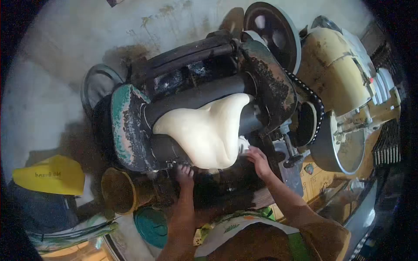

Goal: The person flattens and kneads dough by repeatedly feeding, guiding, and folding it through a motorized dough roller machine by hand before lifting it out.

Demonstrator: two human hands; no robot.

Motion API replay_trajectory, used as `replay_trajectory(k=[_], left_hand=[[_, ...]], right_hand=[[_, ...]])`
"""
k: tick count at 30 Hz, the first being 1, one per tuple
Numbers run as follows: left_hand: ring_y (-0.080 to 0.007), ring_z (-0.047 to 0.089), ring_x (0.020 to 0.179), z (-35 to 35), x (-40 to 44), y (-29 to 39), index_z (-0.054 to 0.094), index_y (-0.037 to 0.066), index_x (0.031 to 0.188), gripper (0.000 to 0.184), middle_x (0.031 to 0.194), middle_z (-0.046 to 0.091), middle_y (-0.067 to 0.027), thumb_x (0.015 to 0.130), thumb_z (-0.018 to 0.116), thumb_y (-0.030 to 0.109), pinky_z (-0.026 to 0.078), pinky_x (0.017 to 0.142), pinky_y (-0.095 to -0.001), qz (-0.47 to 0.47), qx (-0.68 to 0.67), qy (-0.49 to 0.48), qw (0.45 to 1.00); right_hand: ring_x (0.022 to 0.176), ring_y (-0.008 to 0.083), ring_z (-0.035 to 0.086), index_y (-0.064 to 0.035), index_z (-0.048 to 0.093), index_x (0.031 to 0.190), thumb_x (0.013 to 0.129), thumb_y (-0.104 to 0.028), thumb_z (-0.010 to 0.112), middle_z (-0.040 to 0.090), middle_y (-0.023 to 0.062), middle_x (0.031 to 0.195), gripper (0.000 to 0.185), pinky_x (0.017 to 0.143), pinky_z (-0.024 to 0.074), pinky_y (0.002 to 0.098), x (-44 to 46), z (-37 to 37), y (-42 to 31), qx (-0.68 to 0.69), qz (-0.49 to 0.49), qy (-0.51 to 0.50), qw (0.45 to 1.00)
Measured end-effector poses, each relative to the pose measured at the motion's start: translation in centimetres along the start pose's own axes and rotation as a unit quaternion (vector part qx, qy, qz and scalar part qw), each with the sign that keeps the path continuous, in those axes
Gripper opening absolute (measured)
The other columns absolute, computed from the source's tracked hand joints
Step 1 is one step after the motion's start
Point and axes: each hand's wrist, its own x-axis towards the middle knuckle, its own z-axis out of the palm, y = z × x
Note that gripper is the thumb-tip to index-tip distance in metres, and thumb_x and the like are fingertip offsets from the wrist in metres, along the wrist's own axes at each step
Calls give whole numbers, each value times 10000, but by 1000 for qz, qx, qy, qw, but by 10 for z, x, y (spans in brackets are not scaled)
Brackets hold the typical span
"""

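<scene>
White-and-green fabric apron point(261, 222) faces a dark metal roller machine point(272, 82). Smooth cream dough point(204, 135) drapes over its black cylindrical rollers point(196, 96), lower edge between left hand point(185, 172) and right hand point(258, 162); neither grip can be determined.

Light dim, uneven. I see the pale dough point(204, 130) between the grips as the brightest patch. Left grip point(185, 174) dark, slightly blurred; right grip point(257, 162) better lit. Shadows on the wall point(43, 108), left of the left grip, suggest light from the right. Glare on the wheel point(275, 39) beyond the right grip. Grain, bent edges, black corners.
</scene>
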Motion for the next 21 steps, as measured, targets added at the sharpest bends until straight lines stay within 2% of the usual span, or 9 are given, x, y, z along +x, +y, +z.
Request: replay_trajectory(k=[2,5,10,13,16,17,19,20,21], left_hand=[[-309,581,1154,-10,-6,-4,384,64,1440,549,1328,572,-157,1030,422,428,477,1008,-453,-41,57,29,997],[-319,520,1228,11,-11,-2,369,67,1461,556,1389,516,-141,1025,436,405,426,1050,-467,54,118,-143,981],[-333,438,1327,49,1,5,348,71,1489,571,1471,442,-119,1018,456,375,358,1107,-486,177,197,-373,889],[-324,426,1345,22,104,-20,350,90,1494,597,1502,413,-106,1013,445,431,379,1102,-509,-160,-89,-478,859],[-323,432,1338,32,93,-32,343,90,1497,610,1509,405,-112,1011,433,449,381,1103,-516,-171,-121,-420,883],[-322,435,1335,40,80,-34,339,91,1498,617,1513,400,-114,1010,427,457,382,1103,-520,-176,-136,-391,893],[-323,432,1337,62,35,-27,338,87,1498,620,1508,406,-115,1011,421,461,373,1110,-517,-97,-79,-388,913],[-325,430,1338,76,3,-17,336,83,1498,623,1504,411,-116,1012,415,465,365,1117,-513,-15,-23,-382,924],[-326,427,1340,82,-20,-10,335,80,1498,626,1500,416,-117,1013,409,469,356,1123,-510,67,33,-373,925]], right_hand=[[1275,247,496,-17,487,1371,1032,-312,452,558,111,1345,450,1082,345,392,-6,-6,10,-168,9,102,980],[1294,221,468,-12,471,1392,1032,-369,456,534,99,1374,507,1103,308,365,21,-11,45,-222,-83,108,965],[1319,229,444,10,428,1418,1029,-392,452,486,112,1427,560,1123,314,363,118,7,75,-136,-13,82,987],[1305,238,460,6,418,1424,1021,-361,470,477,118,1438,548,1099,362,370,130,23,69,-34,-20,19,999],[1284,247,482,-4,409,1431,1010,-324,501,481,118,1437,537,1063,414,380,134,28,57,104,1,-57,993],[1268,251,496,-9,408,1432,1001,-294,518,488,116,1430,528,1054,422,381,137,25,57,-140,-130,-76,979],[1234,259,525,-18,406,1433,984,-235,552,502,111,1417,520,1035,437,384,139,22,57,-576,-353,-96,731],[1234,259,525,-18,406,1433,984,-235,552,502,111,1417,520,1035,437,384,138,24,55,-576,-353,-97,731],[1241,259,518,-15,401,1434,983,-225,557,501,114,1416,521,1045,425,385,134,28,52,-492,-278,-69,822]])
